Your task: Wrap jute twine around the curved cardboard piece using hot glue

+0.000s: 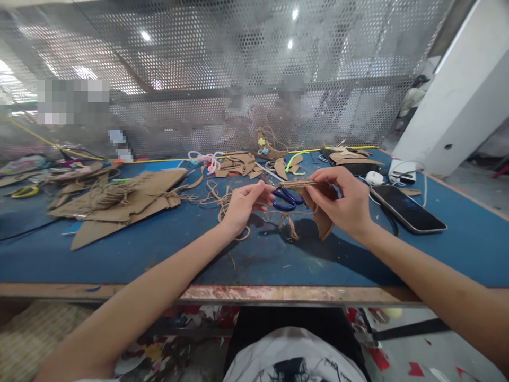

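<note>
So the cardboard piece [324, 223] was up off the table [254, 265], pinched between thumb and fingers of the right hand [345, 201], easily the nearer one. From the left hand [239, 208] it lay off to the right, with a small gap between. That left hand had its thumb and fingertips close together, but I couldn't tell if they had any string [292, 227] in them. The cardboard's long top edge ran roughly sideways, one end pointing at the left fingers, while a flap hung down toward the table, just right of the blue-handled scissors [285, 199].
</note>
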Demonstrator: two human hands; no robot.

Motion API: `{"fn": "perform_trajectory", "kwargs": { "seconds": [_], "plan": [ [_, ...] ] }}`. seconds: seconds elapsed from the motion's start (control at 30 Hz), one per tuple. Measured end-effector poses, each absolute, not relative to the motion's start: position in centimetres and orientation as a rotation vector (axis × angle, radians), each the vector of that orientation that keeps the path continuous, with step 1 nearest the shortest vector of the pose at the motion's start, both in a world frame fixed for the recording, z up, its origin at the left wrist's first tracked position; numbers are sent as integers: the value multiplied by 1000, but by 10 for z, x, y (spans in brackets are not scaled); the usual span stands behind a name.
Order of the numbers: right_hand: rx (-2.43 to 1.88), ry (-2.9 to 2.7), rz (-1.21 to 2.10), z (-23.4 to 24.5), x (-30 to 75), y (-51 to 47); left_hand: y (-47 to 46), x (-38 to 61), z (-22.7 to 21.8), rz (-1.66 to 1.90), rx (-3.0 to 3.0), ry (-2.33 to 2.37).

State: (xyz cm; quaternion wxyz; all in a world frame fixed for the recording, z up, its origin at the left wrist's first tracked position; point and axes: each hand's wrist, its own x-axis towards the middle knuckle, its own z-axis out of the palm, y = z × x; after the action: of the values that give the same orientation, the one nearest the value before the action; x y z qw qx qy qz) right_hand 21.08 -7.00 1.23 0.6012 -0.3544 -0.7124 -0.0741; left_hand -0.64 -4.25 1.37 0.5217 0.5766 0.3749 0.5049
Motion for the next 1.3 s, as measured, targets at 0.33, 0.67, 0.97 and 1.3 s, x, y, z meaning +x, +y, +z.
{"fn": "perform_trajectory", "kwargs": {
  "seconds": [0.33, 0.67, 0.97, 1.3],
  "plan": [
    [-753, -1818, -270, 13, 193, -81, -69, 21, 2, 953, 2006, 799],
    [-679, -1651, 610, 21, 198, -75, -58, 30, -10, 1012, 1537, 775],
    [-1483, -1894, 189, 14, 270, -27, -39, 7, 4, 1171, 1035, 766],
    [-1994, -2149, -258, -5, 245, -35, -22, -2, 0, 1345, 1279, 842]
  ]
}}
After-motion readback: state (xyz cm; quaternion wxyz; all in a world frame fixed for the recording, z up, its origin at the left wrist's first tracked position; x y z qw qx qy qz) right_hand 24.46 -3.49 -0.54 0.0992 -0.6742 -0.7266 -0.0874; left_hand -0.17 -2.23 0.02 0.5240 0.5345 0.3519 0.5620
